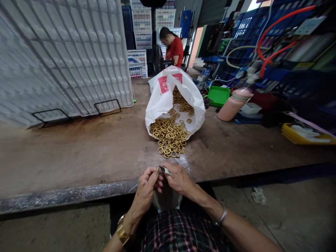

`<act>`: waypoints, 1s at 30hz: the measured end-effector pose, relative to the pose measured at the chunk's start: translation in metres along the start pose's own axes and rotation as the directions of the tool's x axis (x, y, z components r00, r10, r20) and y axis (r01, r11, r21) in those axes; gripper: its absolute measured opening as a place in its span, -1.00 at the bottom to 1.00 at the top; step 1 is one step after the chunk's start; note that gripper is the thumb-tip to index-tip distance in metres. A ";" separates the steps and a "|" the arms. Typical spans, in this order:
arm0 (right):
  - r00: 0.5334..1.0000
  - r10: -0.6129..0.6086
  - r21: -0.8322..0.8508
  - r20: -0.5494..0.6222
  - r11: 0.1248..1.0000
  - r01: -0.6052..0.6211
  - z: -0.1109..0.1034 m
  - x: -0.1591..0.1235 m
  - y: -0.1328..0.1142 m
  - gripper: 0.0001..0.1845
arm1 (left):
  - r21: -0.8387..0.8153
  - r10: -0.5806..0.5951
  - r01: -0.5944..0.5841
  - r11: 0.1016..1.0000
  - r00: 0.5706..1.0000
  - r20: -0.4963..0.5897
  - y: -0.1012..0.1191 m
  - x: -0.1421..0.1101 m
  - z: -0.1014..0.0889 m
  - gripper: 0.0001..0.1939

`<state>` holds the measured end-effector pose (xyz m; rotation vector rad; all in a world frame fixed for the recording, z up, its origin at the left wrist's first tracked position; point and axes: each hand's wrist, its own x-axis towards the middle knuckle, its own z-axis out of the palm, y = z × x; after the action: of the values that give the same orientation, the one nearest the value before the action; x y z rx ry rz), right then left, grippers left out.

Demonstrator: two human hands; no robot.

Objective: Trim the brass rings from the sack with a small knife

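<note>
Just past the table's front edge, my left hand [147, 183] pinches a small brass ring [158, 169], seen nearly edge-on, between thumb and finger. My right hand [180, 177] is closed around a small tool [167, 171] with a dark tip and a pale part; its exact kind is mostly hidden by the fingers. The tip meets or nearly meets the ring. Beyond both hands, a heap of brass rings [170, 134] spills from the mouth of a white plastic bag [155, 108] lying on its side.
The worn table [91, 150] carries stacked white plastic trays [78, 59] held by black wire stands [107, 106] at left. To the right are a pink bottle [231, 107], a green tray [218, 96] and a yellow tray [296, 134]. A person in red [177, 50] sits beyond.
</note>
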<state>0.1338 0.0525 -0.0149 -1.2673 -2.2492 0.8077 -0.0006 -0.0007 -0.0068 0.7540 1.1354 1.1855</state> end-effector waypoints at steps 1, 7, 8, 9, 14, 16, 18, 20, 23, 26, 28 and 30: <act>1.000 -0.020 -0.035 0.016 0.999 0.020 0.002 -0.001 0.001 -0.81 | 0.017 0.012 -0.012 1.000 1.000 -0.005 0.000 0.000 0.000 -0.68; 0.998 -0.047 -0.129 0.047 0.990 0.052 0.006 -0.002 0.001 -0.75 | 0.132 0.058 -0.053 0.990 0.998 -0.039 0.002 0.000 0.000 -0.66; 0.998 -0.043 -0.146 0.054 0.988 0.051 0.006 -0.002 0.000 -0.74 | 0.152 0.065 -0.059 0.987 0.997 -0.038 0.002 0.000 -0.001 -0.66; 0.997 -0.037 -0.162 0.062 0.986 0.047 0.005 -0.002 0.000 -0.74 | 0.170 0.072 -0.065 0.983 0.997 -0.037 0.003 0.000 -0.001 -0.66; 0.987 -0.041 -0.173 0.153 0.983 0.068 0.001 -0.001 -0.002 -0.72 | 0.210 0.130 -0.116 0.971 0.990 -0.051 0.006 -0.003 -0.001 -0.65; 0.987 -0.014 -0.199 0.161 0.979 0.047 0.000 0.001 0.000 -0.74 | 0.217 0.137 -0.127 0.968 0.990 -0.032 0.010 -0.010 0.001 -0.66; 0.990 0.039 -0.258 0.135 0.966 -0.003 0.000 0.003 0.003 -0.77 | 0.215 0.131 -0.138 0.967 0.990 0.046 0.014 -0.018 0.006 -0.67; 0.992 0.084 -0.314 0.098 0.948 -0.049 0.000 0.007 0.007 -0.77 | 0.174 0.104 -0.128 0.976 0.985 0.140 0.016 -0.024 0.010 -0.69; 0.993 0.115 -0.356 -0.031 0.927 -0.119 -0.004 0.016 0.014 -0.76 | -0.006 0.044 -0.044 0.999 0.989 0.142 0.016 -0.022 0.010 -0.70; 0.978 0.123 -0.365 -0.170 0.914 -0.178 -0.012 0.029 0.019 -0.75 | -0.238 -0.023 0.027 0.971 1.000 0.016 0.012 -0.012 0.001 -0.73; 0.970 0.147 -0.390 -0.193 0.896 -0.213 -0.017 0.036 0.021 -0.74 | -0.341 -0.059 0.038 0.939 0.997 -0.050 0.012 -0.007 -0.007 -0.76; 0.967 0.171 -0.422 -0.189 0.875 -0.237 -0.019 0.041 0.022 -0.74 | -0.405 -0.087 0.049 0.913 0.993 -0.076 0.012 -0.004 -0.014 -0.77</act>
<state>0.1393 0.1022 -0.0126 -1.7324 -2.2778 0.2521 -0.0175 -0.0030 0.0014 0.3421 0.9391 1.3504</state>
